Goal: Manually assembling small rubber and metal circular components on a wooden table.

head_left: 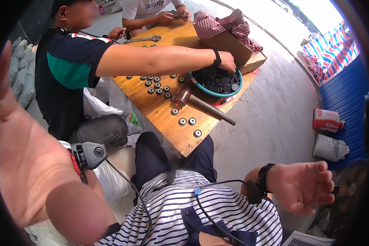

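Observation:
My left hand [33, 160] is raised close at the left, palm showing, fingers spread and holding nothing. A small grey camera [90, 155] is strapped to its wrist beside a red cord. At the right, my right hand [301, 186] is held out palm up, fingers loosely bent and nothing in it; a black band [265, 178] circles the wrist. Neither hand touches the wooden table [180, 141]. On it lie a hammer [213, 109] and several small round black parts with pale centres [197, 133]. A teal basin [217, 94] holds many black discs [226, 87].
A co-worker's arm [151, 59] crosses the table, its hand [226, 62] at the basin. Another person [149, 12] sits beyond, holding a dark flat object. A cardboard box [227, 47] with checked cloth [221, 26], a wrench [144, 39] and bags [328, 119] are around. Cables cross my striped shirt.

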